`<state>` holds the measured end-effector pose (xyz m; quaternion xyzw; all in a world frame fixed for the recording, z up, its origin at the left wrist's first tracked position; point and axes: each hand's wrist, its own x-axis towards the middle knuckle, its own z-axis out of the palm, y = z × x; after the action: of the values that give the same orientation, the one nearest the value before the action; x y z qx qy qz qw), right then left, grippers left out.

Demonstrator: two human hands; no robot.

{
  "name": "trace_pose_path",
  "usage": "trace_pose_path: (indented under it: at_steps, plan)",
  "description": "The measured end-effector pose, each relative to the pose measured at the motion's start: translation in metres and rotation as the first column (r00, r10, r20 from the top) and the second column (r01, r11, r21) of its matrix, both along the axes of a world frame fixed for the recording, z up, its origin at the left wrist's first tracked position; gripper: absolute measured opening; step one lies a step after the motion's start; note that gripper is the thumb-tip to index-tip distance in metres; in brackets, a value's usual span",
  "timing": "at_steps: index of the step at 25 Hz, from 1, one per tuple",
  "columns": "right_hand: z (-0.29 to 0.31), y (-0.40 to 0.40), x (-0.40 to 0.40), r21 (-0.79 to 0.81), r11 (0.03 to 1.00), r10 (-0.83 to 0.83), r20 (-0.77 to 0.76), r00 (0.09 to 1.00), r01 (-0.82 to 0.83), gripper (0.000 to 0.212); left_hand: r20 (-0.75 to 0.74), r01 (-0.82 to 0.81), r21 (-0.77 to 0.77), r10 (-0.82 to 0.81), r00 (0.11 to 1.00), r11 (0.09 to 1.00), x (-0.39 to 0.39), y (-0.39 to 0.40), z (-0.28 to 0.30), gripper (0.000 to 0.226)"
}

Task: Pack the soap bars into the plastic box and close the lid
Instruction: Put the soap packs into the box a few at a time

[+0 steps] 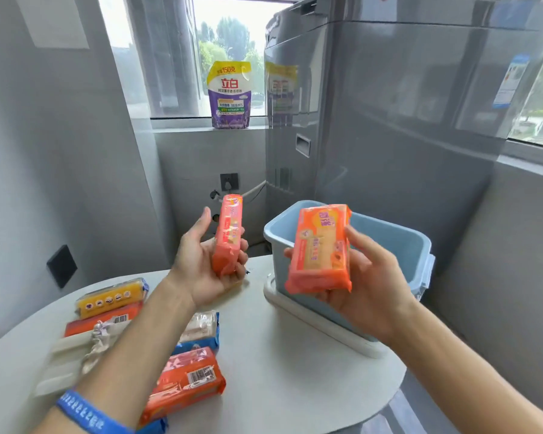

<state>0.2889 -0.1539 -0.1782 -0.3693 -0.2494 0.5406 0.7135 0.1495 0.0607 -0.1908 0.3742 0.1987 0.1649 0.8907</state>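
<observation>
My left hand [201,261] grips an orange-wrapped soap bar [228,236], held upright on its narrow side above the round white table [295,380]. In my right hand [373,277] is a second orange soap bar [320,249], its printed face turned toward me, just in front of the open light-blue plastic box [402,242]. The box stands on its white lid [320,327] at the table's right. Several more wrapped soap bars lie at the left: a yellow one [113,297], an orange one [107,321], a white one [72,355], a blue-and-white one [201,332] and an orange one [185,380].
A grey washing machine [389,120] stands behind the box on the right. A purple detergent pouch [229,95] sits on the window sill. Grey walls close in at the left and back. The table's edge curves round at the lower right.
</observation>
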Motion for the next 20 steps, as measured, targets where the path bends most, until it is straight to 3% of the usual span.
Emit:
trace_pose_path:
  at_steps: [2, 4, 7, 9, 11, 13, 14, 16, 18, 20]
  plan:
    - [0.016, 0.005, 0.004, -0.013, 0.99, -0.139, -0.036, 0.99, 0.139, 0.051, 0.037, 0.069, 0.088, -0.073, 0.997, 0.994, 0.018, -0.022, 0.01, 0.063]
    - [0.023, 0.009, 0.013, -0.159, 0.937, -0.31, 0.04, 0.95, 0.312, 0.034, 0.056, 0.097, 0.136, -0.105, 0.993, 0.986, 0.038, -0.04, 0.017, 0.048]
    - [0.031, 0.006, 0.042, -0.288, 0.832, -0.45, 0.151, 0.88, 0.475, 0.027, 0.134, 0.136, 0.031, -0.139, 0.981, 0.99, 0.072, -0.047, 0.031, 0.05]
    - [0.035, 0.006, 0.066, -0.305, 0.741, -0.513, 0.317, 0.798, 0.598, 0.024, 0.174, 0.175, 0.013, -0.174, 0.969, 0.985, 0.096, -0.041, 0.039, 0.056]
    - [0.032, 0.01, 0.093, -0.282, 0.683, -0.501, 0.489, 0.714, 0.673, 0.026, 0.073, 0.175, 0.133, -0.186, 0.98, 0.975, 0.121, -0.033, 0.04, 0.049]
    - [0.03, 0.017, 0.113, -0.271, 0.647, -0.447, 0.623, 0.642, 0.713, 0.035, -0.213, 0.188, 0.336, -0.12, 0.97, 0.923, 0.142, -0.029, 0.035, 0.031]
    - [0.027, 0.018, 0.123, -0.273, 0.63, -0.386, 0.702, 0.598, 0.727, 0.041, -0.341, 0.206, 0.422, -0.057, 0.939, 0.883, 0.153, -0.026, 0.03, 0.028]
    - [0.019, 0.019, 0.14, -0.305, 0.622, -0.171, 0.846, 0.506, 0.721, 0.049, -0.449, 0.254, 0.577, 0.041, 0.892, 0.776, 0.175, -0.015, 0.02, 0.038]
    - [0.013, 0.02, 0.15, -0.389, 0.618, 0.068, 0.892, 0.447, 0.683, 0.046, -0.564, 0.432, 0.715, 0.088, 0.821, 0.55, 0.194, -0.004, 0.012, 0.042]
    - [0.007, 0.021, 0.154, -0.478, 0.597, 0.297, 0.878, 0.376, 0.645, 0.034, -0.709, 0.651, 0.698, 0.158, 0.687, 0.299, 0.205, -0.001, 0.002, 0.039]
